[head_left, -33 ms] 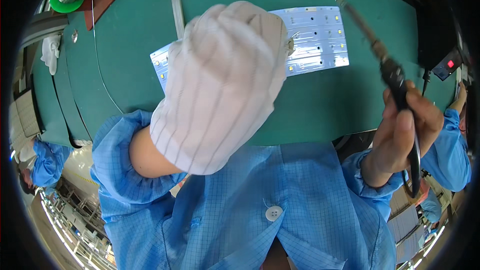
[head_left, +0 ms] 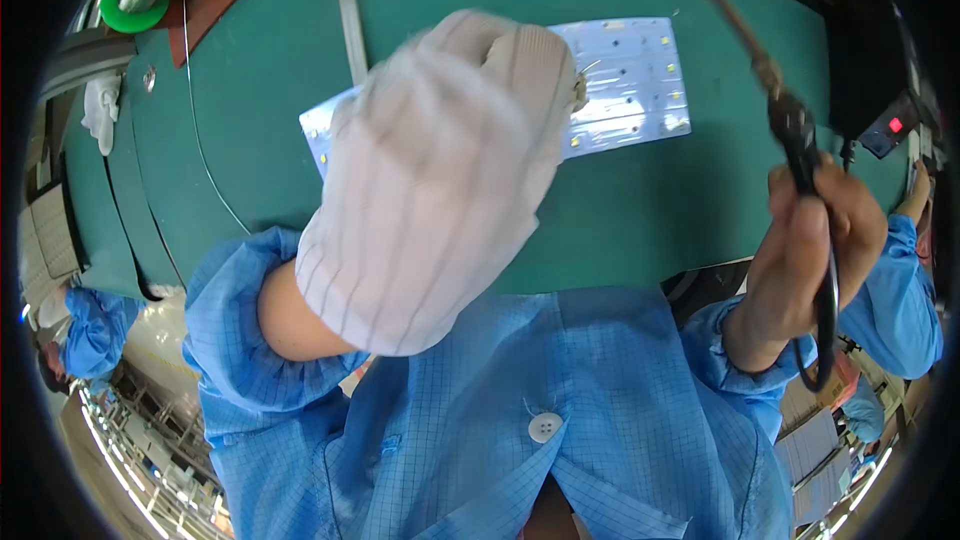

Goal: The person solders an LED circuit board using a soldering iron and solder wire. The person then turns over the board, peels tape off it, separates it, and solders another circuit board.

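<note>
My left hand (head_left: 440,180) wears a white striped glove and is raised close to the camera, blurred, with its fingers closed together. A short end of thin wire (head_left: 590,67) sticks out at its fingertips. Behind it, a white LED board (head_left: 630,80) lies on the green mat (head_left: 650,210), partly hidden by the glove. My bare right hand (head_left: 815,250) grips the black handle of a soldering iron (head_left: 790,130), held off to the right of the board. The iron's tip points up and left, and its cable loops below my fist.
A black soldering station (head_left: 880,90) with a red light stands at the far right. A metal strip (head_left: 345,0) lies at the back and a white cloth (head_left: 100,110) at the left. Other people's blue sleeves show at right (head_left: 900,300) and left (head_left: 90,330).
</note>
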A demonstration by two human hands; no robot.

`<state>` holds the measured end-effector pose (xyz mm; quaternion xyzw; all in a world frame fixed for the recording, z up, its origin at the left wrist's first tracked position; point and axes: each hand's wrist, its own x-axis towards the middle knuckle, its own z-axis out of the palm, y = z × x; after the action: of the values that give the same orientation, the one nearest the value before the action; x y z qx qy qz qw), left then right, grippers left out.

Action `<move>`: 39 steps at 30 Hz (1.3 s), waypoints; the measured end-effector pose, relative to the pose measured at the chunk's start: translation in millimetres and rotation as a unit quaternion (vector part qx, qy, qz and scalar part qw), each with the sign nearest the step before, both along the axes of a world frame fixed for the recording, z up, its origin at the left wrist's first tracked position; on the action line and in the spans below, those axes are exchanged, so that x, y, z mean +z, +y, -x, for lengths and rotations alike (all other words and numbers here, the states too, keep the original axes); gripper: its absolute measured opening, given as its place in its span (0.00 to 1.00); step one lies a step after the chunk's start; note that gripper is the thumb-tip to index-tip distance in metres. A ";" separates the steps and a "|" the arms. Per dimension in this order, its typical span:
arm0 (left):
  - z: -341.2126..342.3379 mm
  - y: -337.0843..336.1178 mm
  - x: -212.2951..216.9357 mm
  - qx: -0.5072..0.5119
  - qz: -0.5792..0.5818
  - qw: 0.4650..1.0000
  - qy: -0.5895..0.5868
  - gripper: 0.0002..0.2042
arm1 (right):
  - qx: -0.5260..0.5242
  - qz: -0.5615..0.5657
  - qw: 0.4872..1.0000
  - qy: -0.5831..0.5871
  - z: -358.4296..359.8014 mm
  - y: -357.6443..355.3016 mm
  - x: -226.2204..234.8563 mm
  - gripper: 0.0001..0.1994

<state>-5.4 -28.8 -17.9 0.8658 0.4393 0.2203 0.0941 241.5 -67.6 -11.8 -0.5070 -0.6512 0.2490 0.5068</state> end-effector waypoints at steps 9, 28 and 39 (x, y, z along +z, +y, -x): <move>-5.5 -2.5 8.5 0.043 0.098 0.991 -0.085 0.07 | -0.102 -0.041 0.980 -0.165 -6.1 73.3 -6.3 0.14; -6.0 -3.0 11.6 0.012 0.090 0.991 0.098 0.16 | 0.133 0.011 0.990 0.051 12.2 -29.8 -12.1 0.10; -6.1 -1.0 4.8 -0.009 0.041 0.997 0.065 0.17 | 0.138 0.020 0.989 0.055 11.7 -31.6 -15.4 0.11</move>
<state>0.7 -29.9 -13.1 0.8777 0.4451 0.1444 0.1033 229.9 -99.2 -27.2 -0.4081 -0.6808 0.3569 0.4925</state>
